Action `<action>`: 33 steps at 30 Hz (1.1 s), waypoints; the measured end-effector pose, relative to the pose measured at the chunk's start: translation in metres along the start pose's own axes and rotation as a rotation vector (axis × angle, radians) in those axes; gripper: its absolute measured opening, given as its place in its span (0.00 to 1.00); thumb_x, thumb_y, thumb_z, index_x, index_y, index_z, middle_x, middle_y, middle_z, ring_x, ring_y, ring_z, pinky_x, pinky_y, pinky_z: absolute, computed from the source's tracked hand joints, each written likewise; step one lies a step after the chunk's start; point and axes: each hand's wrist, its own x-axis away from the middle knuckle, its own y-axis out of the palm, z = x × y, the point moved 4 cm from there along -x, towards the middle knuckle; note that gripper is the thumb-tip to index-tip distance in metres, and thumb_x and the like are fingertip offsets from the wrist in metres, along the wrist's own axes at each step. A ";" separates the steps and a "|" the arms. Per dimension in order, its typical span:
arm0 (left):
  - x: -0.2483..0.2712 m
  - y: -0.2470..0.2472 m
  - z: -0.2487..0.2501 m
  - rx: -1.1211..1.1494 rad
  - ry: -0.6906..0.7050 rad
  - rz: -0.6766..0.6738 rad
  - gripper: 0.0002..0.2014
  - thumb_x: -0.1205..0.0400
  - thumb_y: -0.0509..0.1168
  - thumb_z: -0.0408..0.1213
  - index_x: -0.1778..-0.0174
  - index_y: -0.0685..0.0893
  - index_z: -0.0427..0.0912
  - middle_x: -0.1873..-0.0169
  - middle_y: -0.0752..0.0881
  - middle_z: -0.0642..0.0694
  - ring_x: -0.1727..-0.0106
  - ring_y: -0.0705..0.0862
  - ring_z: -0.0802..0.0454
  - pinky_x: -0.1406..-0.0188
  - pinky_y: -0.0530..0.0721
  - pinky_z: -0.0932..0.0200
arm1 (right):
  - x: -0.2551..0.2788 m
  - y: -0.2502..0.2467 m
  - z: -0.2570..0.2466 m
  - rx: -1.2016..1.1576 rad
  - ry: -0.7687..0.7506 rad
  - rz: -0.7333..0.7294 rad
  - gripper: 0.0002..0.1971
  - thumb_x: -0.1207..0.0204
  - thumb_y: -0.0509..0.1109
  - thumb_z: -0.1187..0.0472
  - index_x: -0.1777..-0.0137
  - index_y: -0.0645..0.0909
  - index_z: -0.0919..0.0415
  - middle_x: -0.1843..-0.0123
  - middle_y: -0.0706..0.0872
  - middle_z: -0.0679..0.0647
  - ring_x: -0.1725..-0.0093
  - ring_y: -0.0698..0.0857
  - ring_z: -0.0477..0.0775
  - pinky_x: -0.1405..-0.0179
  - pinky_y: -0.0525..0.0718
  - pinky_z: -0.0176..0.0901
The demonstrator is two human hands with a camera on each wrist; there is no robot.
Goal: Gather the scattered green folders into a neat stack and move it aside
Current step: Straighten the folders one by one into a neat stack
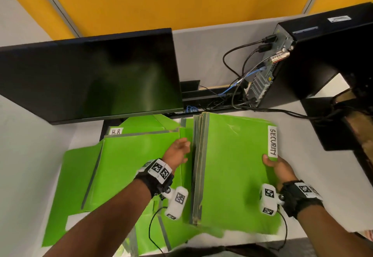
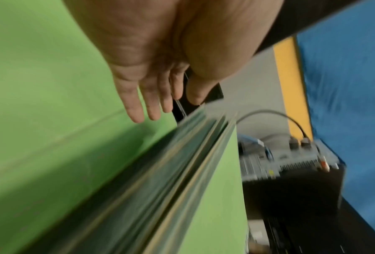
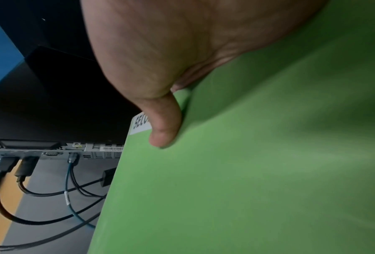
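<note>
A stack of green folders (image 1: pixel 232 168) lies on the right of the desk, its top one labelled SECURITY (image 1: pixel 272 143). My right hand (image 1: pixel 277 168) grips the stack's right edge, thumb (image 3: pixel 164 127) pressed on the top cover beside the label. My left hand (image 1: pixel 178 150) is at the stack's left edge (image 2: pixel 182 171) with straight fingers (image 2: pixel 136 106), over the loose folders. More green folders (image 1: pixel 125 165) lie scattered and overlapping to the left, one labelled H.R (image 1: pixel 116 131).
A black monitor (image 1: pixel 90 75) stands behind the loose folders. A black computer tower (image 1: pixel 314 58) with cables (image 1: pixel 238 71) plugged into it stands at the back right. A dark object (image 1: pixel 355 127) sits at the right edge. The desk front edge (image 1: pixel 298 238) is near me.
</note>
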 end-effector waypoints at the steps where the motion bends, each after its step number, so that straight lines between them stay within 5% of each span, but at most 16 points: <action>1: -0.007 -0.015 0.009 0.000 0.027 0.055 0.12 0.19 0.64 0.31 0.40 0.80 0.47 0.40 0.83 0.44 0.41 0.80 0.46 0.52 0.82 0.55 | -0.002 -0.001 0.002 -0.010 0.004 0.008 0.20 0.27 0.74 0.59 0.36 0.80 0.59 0.40 0.87 0.60 0.40 0.83 0.62 0.32 0.77 0.62; 4: -0.023 -0.057 0.033 -0.190 0.153 0.128 0.16 0.19 0.62 0.23 0.38 0.78 0.41 0.47 0.83 0.45 0.51 0.82 0.51 0.64 0.82 0.66 | -0.004 -0.007 0.006 -0.026 0.032 0.031 0.20 0.28 0.74 0.61 0.35 0.81 0.62 0.40 0.87 0.64 0.40 0.85 0.65 0.34 0.78 0.63; 6: -0.034 -0.078 0.039 -0.649 0.198 0.193 0.23 0.21 0.67 0.28 0.30 0.74 0.44 0.35 0.81 0.44 0.42 0.83 0.48 0.48 0.86 0.58 | -0.005 -0.011 0.009 -0.024 0.052 0.043 0.21 0.30 0.75 0.58 0.38 0.82 0.63 0.41 0.87 0.66 0.41 0.86 0.68 0.35 0.79 0.66; 9: -0.050 -0.091 0.034 -1.291 0.154 0.140 0.41 0.29 0.76 0.41 0.21 0.63 0.50 0.23 0.68 0.43 0.22 0.67 0.41 0.23 0.68 0.45 | -0.001 -0.014 0.004 -0.038 0.062 0.030 0.12 0.29 0.74 0.58 0.46 0.83 0.60 0.41 0.87 0.67 0.41 0.85 0.69 0.34 0.78 0.66; 11: -0.059 -0.094 0.028 -1.479 0.098 0.062 0.53 0.33 0.78 0.50 0.18 0.53 0.48 0.19 0.60 0.42 0.18 0.58 0.40 0.19 0.58 0.40 | 0.005 -0.017 0.000 -0.087 0.065 0.017 0.07 0.25 0.71 0.61 0.48 0.83 0.58 0.42 0.86 0.67 0.40 0.85 0.68 0.33 0.77 0.67; 14: -0.068 -0.096 0.026 -1.616 0.112 0.059 0.57 0.40 0.79 0.57 0.20 0.57 0.45 0.27 0.67 0.42 0.24 0.68 0.40 0.21 0.62 0.40 | 0.008 -0.025 0.002 -0.181 0.045 0.009 0.13 0.28 0.74 0.56 0.44 0.83 0.58 0.42 0.87 0.63 0.39 0.84 0.65 0.31 0.74 0.66; 18: -0.071 -0.093 0.048 -1.571 0.139 0.070 0.51 0.45 0.80 0.60 0.28 0.68 0.46 0.36 0.72 0.46 0.34 0.76 0.43 0.32 0.76 0.43 | -0.008 -0.050 0.024 -0.239 0.035 0.016 0.45 0.55 0.85 0.39 0.34 0.82 0.55 0.34 0.85 0.59 0.32 0.81 0.64 0.29 0.72 0.69; 23: -0.072 -0.088 0.061 -1.267 0.072 0.151 0.49 0.41 0.79 0.60 0.29 0.66 0.45 0.36 0.76 0.46 0.39 0.81 0.43 0.40 0.83 0.44 | 0.002 -0.057 0.017 -0.269 0.037 0.014 0.42 0.62 0.87 0.40 0.42 0.86 0.53 0.40 0.88 0.62 0.42 0.87 0.67 0.36 0.77 0.72; 25: -0.074 -0.086 0.050 -1.175 0.020 0.174 0.48 0.41 0.80 0.59 0.30 0.66 0.45 0.43 0.80 0.46 0.48 0.84 0.46 0.49 0.87 0.47 | 0.010 -0.060 0.008 -0.275 0.001 0.029 0.27 0.45 0.83 0.44 0.46 0.86 0.52 0.51 0.92 0.54 0.52 0.91 0.60 0.42 0.82 0.65; 27: -0.076 -0.081 0.038 -1.156 -0.023 0.161 0.52 0.42 0.79 0.60 0.26 0.64 0.45 0.40 0.80 0.45 0.48 0.84 0.46 0.53 0.87 0.49 | 0.015 -0.067 0.000 -0.284 -0.037 0.043 0.13 0.33 0.77 0.49 0.49 0.85 0.50 0.60 0.93 0.48 0.60 0.91 0.56 0.51 0.85 0.57; 30: -0.078 -0.070 0.027 -1.161 -0.025 0.106 0.59 0.44 0.78 0.64 0.19 0.54 0.57 0.24 0.69 0.40 0.46 0.84 0.45 0.66 0.83 0.59 | 0.009 -0.082 0.000 -0.257 -0.021 0.004 0.35 0.56 0.85 0.41 0.47 0.85 0.52 0.59 0.93 0.51 0.64 0.92 0.54 0.62 0.90 0.55; 33: -0.079 -0.068 0.033 -1.110 -0.028 0.116 0.56 0.38 0.77 0.60 0.18 0.54 0.53 0.28 0.73 0.37 0.48 0.85 0.45 0.71 0.79 0.60 | 0.003 -0.097 0.002 -0.252 0.026 0.023 0.44 0.65 0.87 0.38 0.45 0.84 0.55 0.58 0.93 0.53 0.63 0.92 0.56 0.62 0.90 0.56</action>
